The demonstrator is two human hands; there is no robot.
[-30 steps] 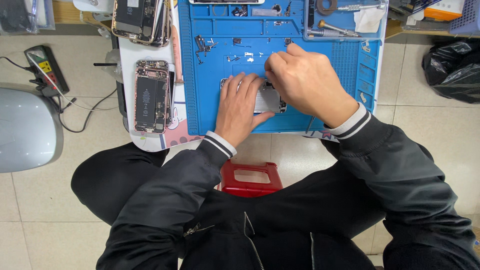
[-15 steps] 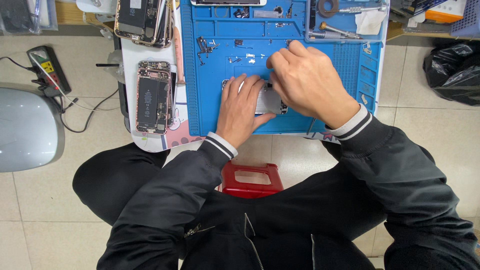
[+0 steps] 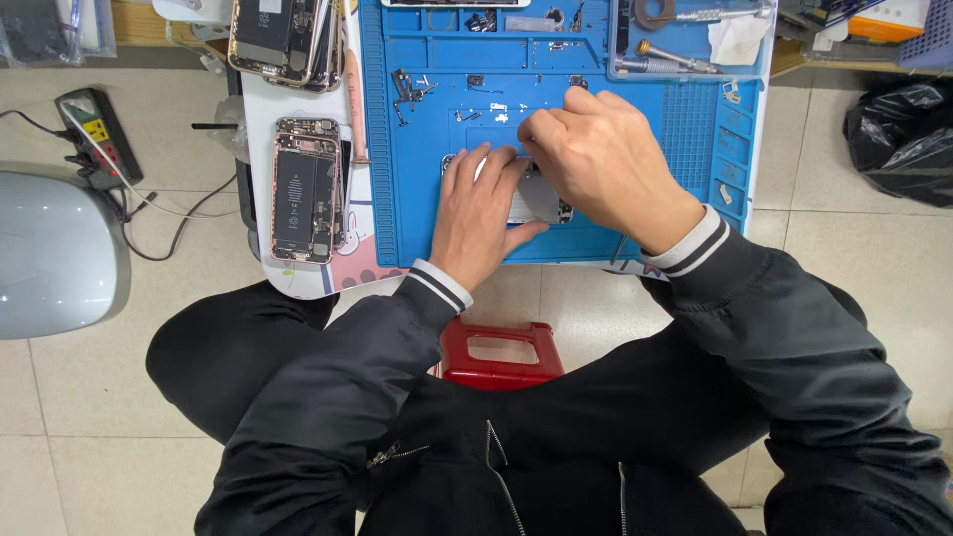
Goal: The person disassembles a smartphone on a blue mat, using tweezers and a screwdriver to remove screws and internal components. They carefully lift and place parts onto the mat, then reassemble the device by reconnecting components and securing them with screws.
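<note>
Silver metal showed between the two hands: a small phone body [image 3: 537,199] lay on the blue work mat [image 3: 685,129]. The left hand [image 3: 481,213] pressed flat on it, fingers spread. The right hand [image 3: 606,164] curled over its top edge, fingertips pinched together; on what, I could not tell. An opened phone [image 3: 303,189] lay well apart, left of the mat.

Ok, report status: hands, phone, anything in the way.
Left hand flat on phone, on blue mat. Right hand over its top edge. Loose small parts nearby.
</note>
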